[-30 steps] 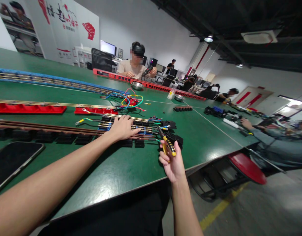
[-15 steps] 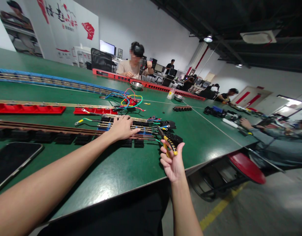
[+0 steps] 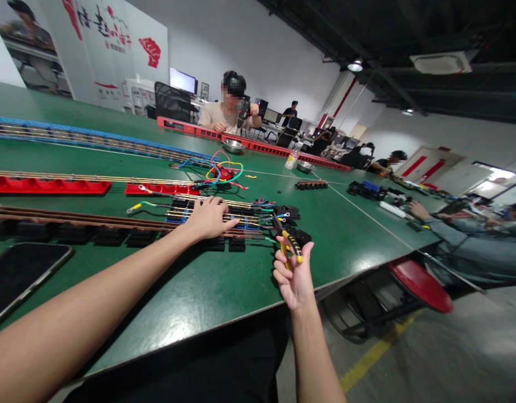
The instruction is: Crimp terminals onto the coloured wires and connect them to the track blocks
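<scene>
- We work at the green table (image 3: pixel 350 232), where the long rail assembly (image 3: pixel 79 217) lies near our edge; to work neatly, we judge it best to keep the whole run flat and let nothing slide.
- The blue-and-black rail section (image 3: pixel 173 216) sits at the assembly's right end, partly hidden under our hand; pressing down on it evenly, without bending the thin rails, should serve us best.
- Our left hand (image 3: pixel 209 217) lies palm down across the rails, forearm slanting in from the lower left, fingers a little spread and thumb pointing right; whether the fingertips pinch or only press, we cannot tell.
- Our right hand (image 3: pixel 295 275) is turned palm up just off the section's right end, wrist low, fingers curled round the tool and thumb standing free of it.
- The pliers (image 3: pixel 291 244) tilt up and left, tips by the wire ends; their handles look apart, but the bite is too small to read. We would bring the thumb onto the handle before squeezing.
- The ring terminals (image 3: pixel 286 215) and the green wire (image 3: pixel 270 240) lie just beside the tips, so we should watch for nicked insulation.
</scene>
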A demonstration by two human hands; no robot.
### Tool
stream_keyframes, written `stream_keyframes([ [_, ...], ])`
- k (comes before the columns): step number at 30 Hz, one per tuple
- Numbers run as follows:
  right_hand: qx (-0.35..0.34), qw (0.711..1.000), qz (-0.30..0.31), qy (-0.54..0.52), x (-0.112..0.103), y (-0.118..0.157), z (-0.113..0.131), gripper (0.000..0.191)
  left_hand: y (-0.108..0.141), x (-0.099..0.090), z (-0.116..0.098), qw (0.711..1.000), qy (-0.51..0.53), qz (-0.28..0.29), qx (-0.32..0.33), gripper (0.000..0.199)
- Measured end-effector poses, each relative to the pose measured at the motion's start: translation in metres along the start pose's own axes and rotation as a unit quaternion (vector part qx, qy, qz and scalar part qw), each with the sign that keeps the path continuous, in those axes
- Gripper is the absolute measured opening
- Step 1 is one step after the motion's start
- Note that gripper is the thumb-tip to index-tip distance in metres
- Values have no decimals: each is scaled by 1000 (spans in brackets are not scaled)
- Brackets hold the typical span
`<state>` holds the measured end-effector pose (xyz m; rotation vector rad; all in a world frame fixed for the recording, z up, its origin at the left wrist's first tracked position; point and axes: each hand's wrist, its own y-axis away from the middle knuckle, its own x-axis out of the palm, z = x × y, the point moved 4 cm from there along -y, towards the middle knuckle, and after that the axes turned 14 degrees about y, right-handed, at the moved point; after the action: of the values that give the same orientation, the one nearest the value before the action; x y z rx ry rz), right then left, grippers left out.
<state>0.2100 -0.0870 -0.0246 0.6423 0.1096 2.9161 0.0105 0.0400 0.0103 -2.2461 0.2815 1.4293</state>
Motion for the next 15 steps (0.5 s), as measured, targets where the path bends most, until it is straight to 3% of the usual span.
stream_keyframes([
  [5,28,999,20,-10,2,7,1,58,0,1,0,1000,0,1,0,54],
  [10,73,988,72,-112,2,30,10,53,2,-1,-1,1000,-4,8,-3,56],
  [15,72,978,13,-196,-3,50,21,50,3,-3,-2,1000,-7,7,-8,56],
])
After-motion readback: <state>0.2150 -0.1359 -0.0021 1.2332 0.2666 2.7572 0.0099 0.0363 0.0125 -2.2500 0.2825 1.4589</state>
